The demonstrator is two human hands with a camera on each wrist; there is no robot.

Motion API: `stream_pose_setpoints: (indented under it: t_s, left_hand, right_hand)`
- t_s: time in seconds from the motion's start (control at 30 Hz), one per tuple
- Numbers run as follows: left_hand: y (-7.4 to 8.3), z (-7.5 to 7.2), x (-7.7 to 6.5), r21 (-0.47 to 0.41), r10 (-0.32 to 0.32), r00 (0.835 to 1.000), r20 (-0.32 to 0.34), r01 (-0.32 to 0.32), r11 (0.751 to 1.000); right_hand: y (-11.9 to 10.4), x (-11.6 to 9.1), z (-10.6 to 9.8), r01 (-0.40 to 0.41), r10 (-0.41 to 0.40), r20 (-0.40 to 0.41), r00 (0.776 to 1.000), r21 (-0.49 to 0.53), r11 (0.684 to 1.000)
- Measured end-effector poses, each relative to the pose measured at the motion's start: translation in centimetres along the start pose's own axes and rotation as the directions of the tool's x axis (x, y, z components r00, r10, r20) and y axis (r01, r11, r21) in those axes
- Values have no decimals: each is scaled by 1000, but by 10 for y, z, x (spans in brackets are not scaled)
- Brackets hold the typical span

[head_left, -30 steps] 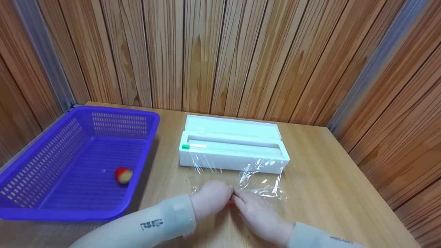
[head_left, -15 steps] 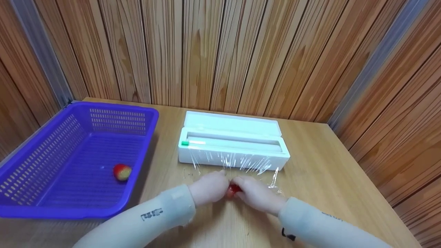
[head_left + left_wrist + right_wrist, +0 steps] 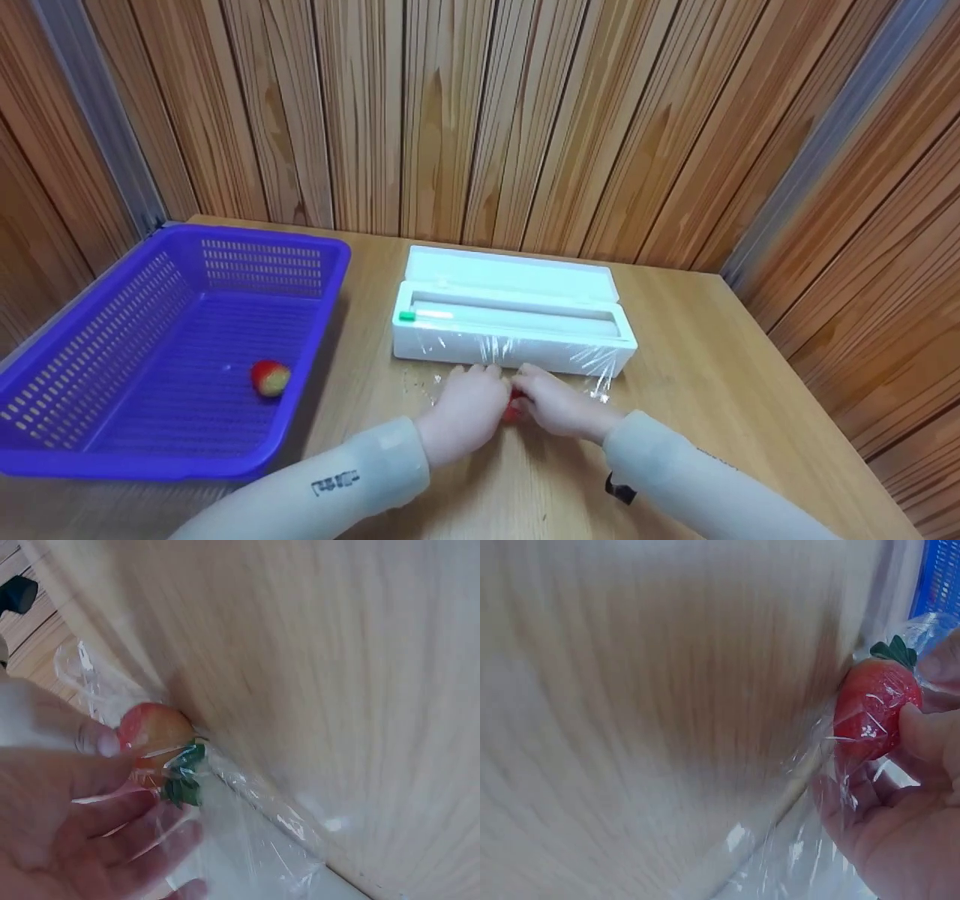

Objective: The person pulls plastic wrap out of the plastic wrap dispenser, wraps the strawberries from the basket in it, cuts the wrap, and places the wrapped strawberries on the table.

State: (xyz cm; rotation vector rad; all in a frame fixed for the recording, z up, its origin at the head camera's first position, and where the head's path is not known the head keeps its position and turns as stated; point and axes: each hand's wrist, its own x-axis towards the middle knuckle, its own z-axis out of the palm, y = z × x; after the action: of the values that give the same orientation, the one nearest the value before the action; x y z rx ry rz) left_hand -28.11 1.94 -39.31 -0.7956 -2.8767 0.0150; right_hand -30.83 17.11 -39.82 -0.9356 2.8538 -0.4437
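Strawberry [image 3: 514, 407], head view, sits between the left hand [image 3: 469, 409] and the right hand [image 3: 559, 401], just in front of a white box [image 3: 450, 345] on the desk [image 3: 675, 375]; clear film [image 3: 495, 347] runs from the box towards the hands. A second strawberry [image 3: 270, 379] lies in the purple basket [image 3: 127, 466].

Left wrist view: the left hand's fingers spread loosely behind the film, near the green leaves [image 3: 184, 772]; whether the thumb and fingers pinch the fruit or merely steady it cannot be told for certain.

Right wrist view: the right hand grips the film-covered strawberry, thumb against its red side, other fingers curved behind. For a neat wrap, holding the film taut towards the box and smoothing creases against the fruit, without squeezing, seems best.
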Motion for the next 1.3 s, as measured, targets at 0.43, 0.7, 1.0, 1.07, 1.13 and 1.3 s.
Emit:
stream_pose_setpoints:
  t_s: [0.43,0.7,1.0,1.07,1.13,1.3]
  left_hand:
    - [6,5,7,-2,17,999,-29,-17,1000]
    - [4,12,12,-19,-11,998,-60,10,1000]
    - [0,15,13,-99,-6,999,32,9,995]
    - [-1,15,13,-108,0,999,47,5,994]
    - [-3,14,12,-142,1,998,58,8,990]
    - [-4,12,11,-260,8,996,89,15,966]
  right_hand:
    - [6,9,-4,-139,146,-22,989,193,971]
    - [4,4,7,-31,26,-231,973,-19,999]
    - [4,3,10,-57,47,-226,973,-40,998]
    - [5,2,10,-58,49,-218,975,-34,998]
    - [7,2,11,-63,56,-215,975,-28,998]
    - [9,2,12,-97,109,-194,975,69,993]
